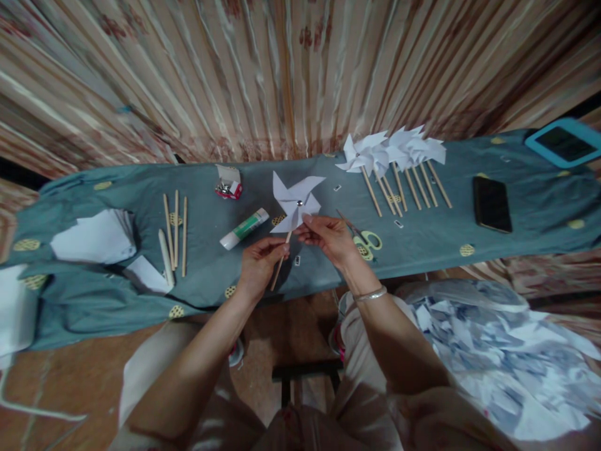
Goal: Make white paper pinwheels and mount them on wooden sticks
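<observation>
A white paper pinwheel [297, 195] with a shiny metal pin at its centre is held up over the middle of the table. Its thin wooden stick [278, 270] is pinched between the thumb and fingers of my left hand [261, 263]. My right hand [328, 238] has thumb and fingers closed on the lower right paper blade, near the top of the stick. Just left of the pinwheel lies a glue stick [245, 229] with a green label. Beside my right hand are scissors [368, 243] with yellow-green handles.
Several finished pinwheels [394, 150] lie in a row at the back right. A phone [492, 204] and a blue-framed device [563, 143] are farther right. Left are wooden sticks [176, 232], stacked paper [96, 237] and a small red box [229, 183] of pins. A bag of paper scraps [502, 357] stands below.
</observation>
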Available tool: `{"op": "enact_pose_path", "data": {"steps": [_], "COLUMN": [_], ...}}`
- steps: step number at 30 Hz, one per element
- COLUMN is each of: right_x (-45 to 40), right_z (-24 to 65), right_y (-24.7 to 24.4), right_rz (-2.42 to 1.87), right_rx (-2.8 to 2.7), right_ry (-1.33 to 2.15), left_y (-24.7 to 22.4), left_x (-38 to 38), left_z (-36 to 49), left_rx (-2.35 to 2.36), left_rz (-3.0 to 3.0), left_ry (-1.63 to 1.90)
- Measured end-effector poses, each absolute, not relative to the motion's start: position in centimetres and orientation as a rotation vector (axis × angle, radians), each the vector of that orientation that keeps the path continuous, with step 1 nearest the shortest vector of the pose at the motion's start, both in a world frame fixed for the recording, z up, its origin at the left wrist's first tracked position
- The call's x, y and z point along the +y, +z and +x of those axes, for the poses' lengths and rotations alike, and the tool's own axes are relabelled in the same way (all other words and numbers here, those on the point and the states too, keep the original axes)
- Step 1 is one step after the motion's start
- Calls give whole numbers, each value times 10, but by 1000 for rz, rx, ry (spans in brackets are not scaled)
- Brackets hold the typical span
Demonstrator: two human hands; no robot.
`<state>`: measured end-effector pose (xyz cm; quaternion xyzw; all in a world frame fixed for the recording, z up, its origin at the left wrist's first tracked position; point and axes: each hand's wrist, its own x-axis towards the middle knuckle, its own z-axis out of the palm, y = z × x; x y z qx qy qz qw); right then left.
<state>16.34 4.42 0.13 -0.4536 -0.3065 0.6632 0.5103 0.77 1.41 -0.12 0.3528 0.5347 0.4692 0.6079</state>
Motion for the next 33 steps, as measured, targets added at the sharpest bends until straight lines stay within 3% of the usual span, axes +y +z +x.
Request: {"op": "enact_pose_path", "data": {"steps": [9, 18, 33], "right_x": [35, 51, 52], "right_z": [178, 211, 194], "right_y": [11, 3, -3], "right_rz": [-1119, -1144, -1131], "right_rx": [-851, -696, -738], "right_ry": [1661, 1198, 1346], "left_y": [-4, -1, -2], "left_x": [18, 17, 17], "left_z": [4, 5, 7], "left_rx": [1237, 1220, 1225], "left_rz": [830, 795, 777], "left_ry": [1092, 1034, 1036]}}
